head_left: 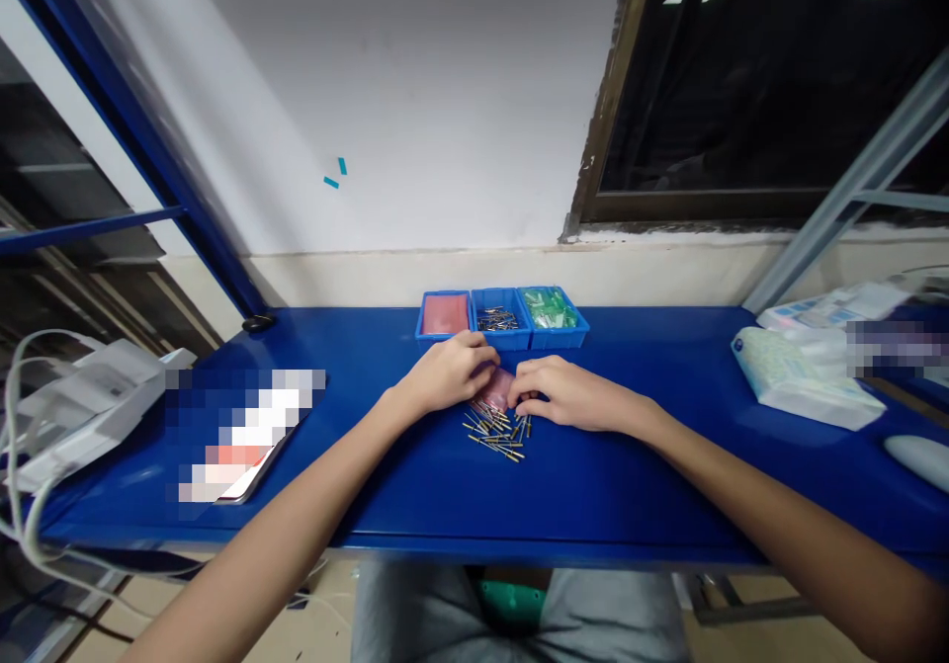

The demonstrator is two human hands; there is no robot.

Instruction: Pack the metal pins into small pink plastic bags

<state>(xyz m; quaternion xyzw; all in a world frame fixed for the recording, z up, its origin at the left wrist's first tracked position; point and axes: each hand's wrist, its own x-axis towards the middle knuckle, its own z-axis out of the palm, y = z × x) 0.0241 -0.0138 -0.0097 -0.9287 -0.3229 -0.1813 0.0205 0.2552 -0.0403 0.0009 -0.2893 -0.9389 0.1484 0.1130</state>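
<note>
A small pinkish plastic bag (495, 389) lies between my hands on the blue table. My left hand (454, 371) is curled with its fingers closed on the bag's left side. From the right, my right hand (553, 391) has its fingers bent together at the bag's right edge. A loose pile of thin metal rivets (498, 436) spreads just below the bag, partly under my right fingertips. Behind my hands stand three joined blue bins: one with pink bags (445, 315), one with metal rivets (498, 318), one with green-tinted packets (549, 308).
On the left of the blue table (630, 485) are a phone (278, 421) and a white power strip (96, 416) with cables. At the right lie a tissue pack (808, 376) and a white rounded object (919, 460). A wall and window rise behind.
</note>
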